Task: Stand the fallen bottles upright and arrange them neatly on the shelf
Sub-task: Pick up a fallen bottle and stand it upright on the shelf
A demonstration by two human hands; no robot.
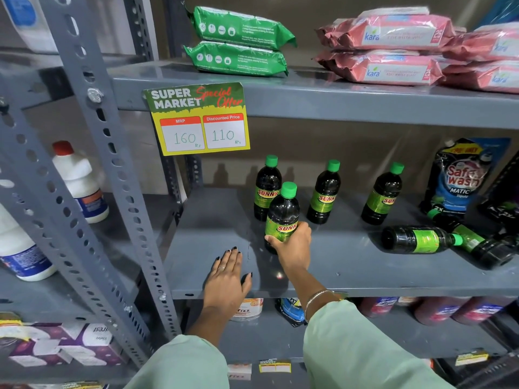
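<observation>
Dark bottles with green caps and green-yellow "Sunny" labels stand on the grey middle shelf (213, 220). My right hand (292, 247) grips one upright bottle (282, 211) near the shelf's front. Three more stand upright behind it: one at the back left (266, 186), one in the middle (324, 192), one to the right (383, 193). Two bottles lie on their sides at the right, one nearer (418, 239) and another behind it (483, 245). My left hand (227, 279) rests flat and open on the shelf's front edge, holding nothing.
A Safewash pouch (463, 175) stands at the back right. A price tag (198, 119) hangs from the upper shelf, which carries green (238, 43) and pink wipe packs (393, 49). A slotted grey upright (112, 164) borders the left; white bottles (80, 181) stand beyond it.
</observation>
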